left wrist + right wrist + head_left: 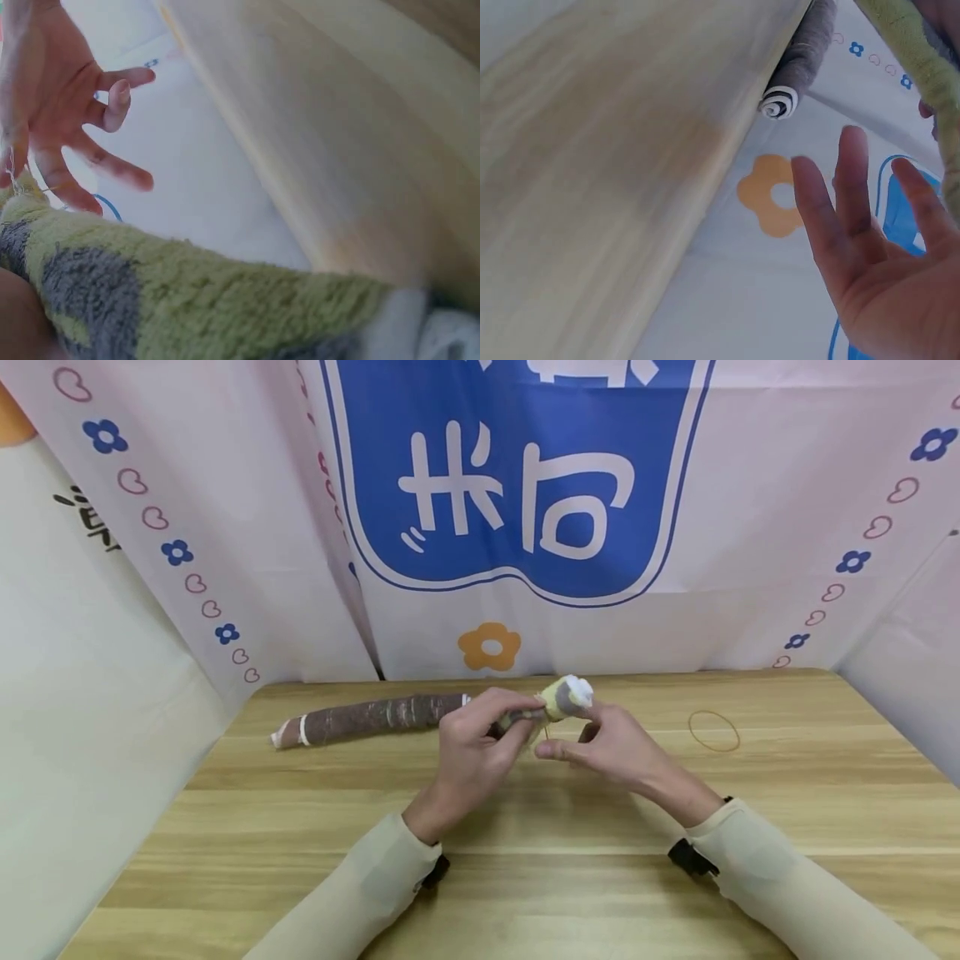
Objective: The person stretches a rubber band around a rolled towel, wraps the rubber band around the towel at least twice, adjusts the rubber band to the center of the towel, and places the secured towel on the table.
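Note:
A rolled towel (pixel 558 700), yellow-green with grey patches and a white end, is raised over the table. My left hand (pixel 480 739) grips it near the end with thumb and fingers. At that end, my right hand (pixel 611 743) works a thin rubber band (pixel 547 732), which runs from the thumb up to the roll. In the left wrist view, the roll (pixel 202 300) stretches across the bottom and the right hand (pixel 67 112) has several fingers spread. Loose threads hang at the roll's tip. The right wrist view shows the right hand (pixel 885 255) beside the roll (pixel 922 67).
On the wooden table (pixel 525 877), a brown-grey rolled towel (pixel 382 717) with white bands lies at the back left. A loose rubber band (pixel 714 731) lies at the right. A printed cloth (pixel 645 635) hangs behind the table's back edge.

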A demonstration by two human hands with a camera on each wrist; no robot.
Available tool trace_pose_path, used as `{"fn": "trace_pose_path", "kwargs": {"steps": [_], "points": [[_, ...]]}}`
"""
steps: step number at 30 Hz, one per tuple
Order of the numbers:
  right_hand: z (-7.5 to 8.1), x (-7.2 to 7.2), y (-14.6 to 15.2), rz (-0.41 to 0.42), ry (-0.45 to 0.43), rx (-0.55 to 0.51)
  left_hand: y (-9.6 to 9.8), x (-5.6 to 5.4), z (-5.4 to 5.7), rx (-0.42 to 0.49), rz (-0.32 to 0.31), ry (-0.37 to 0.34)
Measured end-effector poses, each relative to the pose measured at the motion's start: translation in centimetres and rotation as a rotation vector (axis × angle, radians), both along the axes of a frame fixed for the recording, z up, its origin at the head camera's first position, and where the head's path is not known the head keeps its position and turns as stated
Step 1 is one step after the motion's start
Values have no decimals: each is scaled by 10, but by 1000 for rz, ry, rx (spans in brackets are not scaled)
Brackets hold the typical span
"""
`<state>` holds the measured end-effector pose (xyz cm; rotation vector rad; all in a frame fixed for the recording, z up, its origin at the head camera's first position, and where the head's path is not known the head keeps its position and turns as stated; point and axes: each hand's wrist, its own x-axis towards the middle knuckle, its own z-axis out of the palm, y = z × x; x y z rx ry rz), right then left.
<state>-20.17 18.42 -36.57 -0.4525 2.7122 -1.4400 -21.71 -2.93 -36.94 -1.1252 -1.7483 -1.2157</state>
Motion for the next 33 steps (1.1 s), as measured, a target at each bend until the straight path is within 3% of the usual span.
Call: {"fn": "trace_pose_path", "kwargs": {"steps": [9, 16, 26, 33], "points": [[7, 14, -16, -28, 205, -49, 3, 5, 3, 118, 6, -204], [5, 17, -19, -65, 353, -87, 2, 6, 3, 141, 54, -357], [-6, 9, -18, -18, 820, -105, -2, 6, 4, 182, 68, -565], [-8, 7, -19, 4, 977, -121, -1, 9, 8, 192, 33, -668]]}}
